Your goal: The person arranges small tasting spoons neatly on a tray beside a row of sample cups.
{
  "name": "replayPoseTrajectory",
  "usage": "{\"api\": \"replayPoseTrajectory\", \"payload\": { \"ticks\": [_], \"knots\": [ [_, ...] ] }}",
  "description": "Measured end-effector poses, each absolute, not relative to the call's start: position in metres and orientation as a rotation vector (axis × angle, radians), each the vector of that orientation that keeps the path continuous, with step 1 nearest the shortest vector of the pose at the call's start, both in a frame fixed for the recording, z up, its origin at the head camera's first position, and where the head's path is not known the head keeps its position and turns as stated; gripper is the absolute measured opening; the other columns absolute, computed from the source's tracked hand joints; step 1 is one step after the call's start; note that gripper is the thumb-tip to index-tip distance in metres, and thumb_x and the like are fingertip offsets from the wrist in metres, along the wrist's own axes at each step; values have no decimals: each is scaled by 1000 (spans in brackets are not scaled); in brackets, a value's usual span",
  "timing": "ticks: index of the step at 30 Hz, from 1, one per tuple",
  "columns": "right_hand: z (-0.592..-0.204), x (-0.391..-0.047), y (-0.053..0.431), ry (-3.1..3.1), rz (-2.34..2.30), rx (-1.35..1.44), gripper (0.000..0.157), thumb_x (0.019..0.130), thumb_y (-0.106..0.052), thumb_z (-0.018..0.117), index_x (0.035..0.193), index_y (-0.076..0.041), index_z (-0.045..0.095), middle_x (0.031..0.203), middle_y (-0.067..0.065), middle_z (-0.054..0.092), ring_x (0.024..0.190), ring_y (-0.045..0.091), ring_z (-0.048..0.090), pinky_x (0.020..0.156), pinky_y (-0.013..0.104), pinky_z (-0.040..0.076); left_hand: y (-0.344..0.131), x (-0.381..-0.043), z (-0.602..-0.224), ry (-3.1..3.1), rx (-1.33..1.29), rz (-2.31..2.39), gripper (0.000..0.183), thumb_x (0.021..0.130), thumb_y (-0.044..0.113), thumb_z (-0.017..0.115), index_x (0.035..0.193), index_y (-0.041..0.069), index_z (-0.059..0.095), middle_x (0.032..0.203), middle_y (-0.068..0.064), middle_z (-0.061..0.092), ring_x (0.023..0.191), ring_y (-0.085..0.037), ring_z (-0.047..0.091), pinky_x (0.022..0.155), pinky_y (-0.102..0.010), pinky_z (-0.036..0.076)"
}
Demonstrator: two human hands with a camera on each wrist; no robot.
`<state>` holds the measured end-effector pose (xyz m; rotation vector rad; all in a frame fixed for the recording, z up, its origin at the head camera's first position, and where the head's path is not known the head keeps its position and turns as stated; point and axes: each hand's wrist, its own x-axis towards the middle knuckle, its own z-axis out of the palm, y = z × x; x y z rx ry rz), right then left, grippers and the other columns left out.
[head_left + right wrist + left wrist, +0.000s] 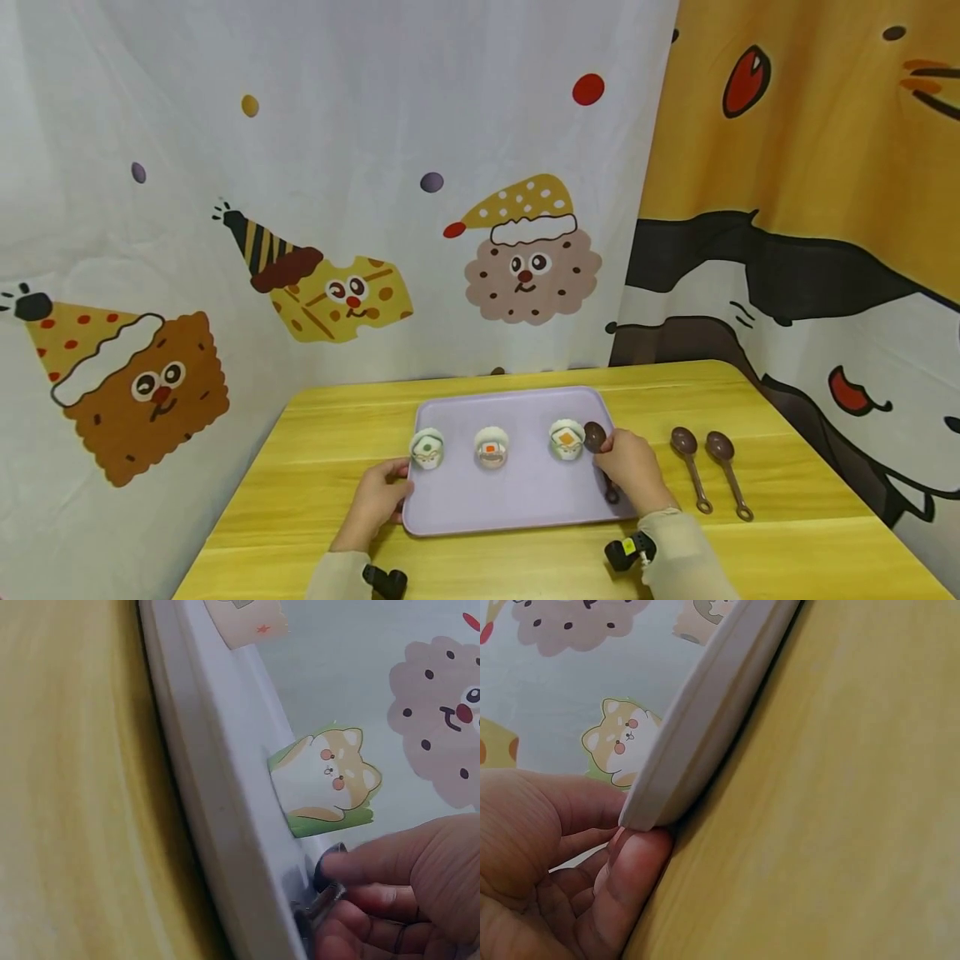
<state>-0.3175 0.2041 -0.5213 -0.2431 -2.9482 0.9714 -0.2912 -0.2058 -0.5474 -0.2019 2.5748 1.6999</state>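
Brown spoon point(595, 437) at the right side of the lilac tray point(517, 504), bowl just beside the rightmost of three small patterned cups point(566, 439). My right hand point(633, 471) pinches its handle; cannot tell whether spoon touches tray. My left hand point(378, 500) grips the tray's left edge. Two matching spoons point(684, 442) right of the tray, on yellow wood-grain worktop point(480, 565), handles toward me.

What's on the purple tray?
Three small cups, with a brown spoon in the right hand by its right side. Covered: part of the spoon's handle, tray beneath the cups.
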Motion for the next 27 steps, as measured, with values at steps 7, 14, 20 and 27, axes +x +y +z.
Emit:
{"api": "replayPoseTrajectory", "payload": {
  "ticks": [7,14,20,27],
  "knots": [
    [-511,-315,210,-2912,987,-247,29,90,-29,72,91,-2,60,77,9,60,68,23,55,54,33,45,-207,-292,-549,2594,-191,1685,43,92,1,65,135,-4,60,117,-17,61,69,-20,62,50,-37,57],
    [-489,-306,242,-2857,906,-299,40,93,-31,68,109,5,62,91,19,67,73,29,60,59,40,49,-205,-292,-551,2583,-184,1700,43,92,1,65,135,-4,60,118,-17,61,69,-20,63,50,-37,58],
    [-482,-294,285,-2867,829,-342,38,94,-29,65,105,6,62,91,21,67,73,30,60,64,45,50,-204,-292,-552,2583,-186,1699,44,93,2,65,136,-3,59,119,-17,61,70,-20,63,51,-38,58],
    [-487,-284,318,-2896,859,-373,31,92,-28,64,78,-1,59,71,10,58,65,26,53,54,35,41,-206,-291,-550,2574,-198,1713,44,91,0,65,135,-4,59,118,-18,61,68,-20,63,50,-39,58]
  ]
}}
